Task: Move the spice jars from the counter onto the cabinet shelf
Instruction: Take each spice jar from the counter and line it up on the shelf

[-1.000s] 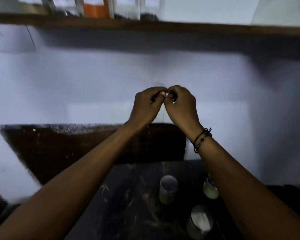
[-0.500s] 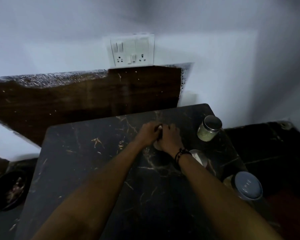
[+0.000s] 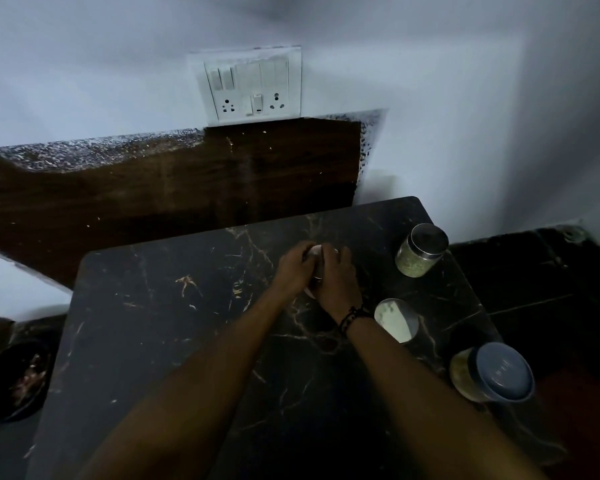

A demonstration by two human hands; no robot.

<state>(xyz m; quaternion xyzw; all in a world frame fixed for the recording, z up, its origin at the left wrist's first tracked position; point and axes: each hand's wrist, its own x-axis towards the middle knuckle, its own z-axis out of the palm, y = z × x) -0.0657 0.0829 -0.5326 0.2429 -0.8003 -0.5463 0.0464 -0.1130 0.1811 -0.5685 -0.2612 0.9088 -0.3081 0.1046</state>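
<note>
A dim room with pale walls, a dark wood backsplash and a white switch panel (image 3: 249, 86) above it. Below sits a black marble table (image 3: 174, 341), seen from above.

Both forearms reach forward to the middle of the table. The left hand (image 3: 293, 268) and right hand (image 3: 336, 277) are cupped round one small jar (image 3: 316, 252) from either side, fingers curled on it; this two-handed grip hides most of the jar, and only its pale top shows. The jar appears to stand on the table; whether it is lifted at all cannot be told.

Three more jars stand to the right of the grip. Nearest the viewer, well right and behind the grip, is the largest, a jar with a blue lid (image 3: 492, 375). Far right and slightly beyond the grip is a steel-lidded jar (image 3: 421, 249) of greenish contents. Just beside the right wrist is a jar of white powder (image 3: 395, 320).

The shelf is out of view. Judging by this, four jars remain to move, one now in hand.
</note>
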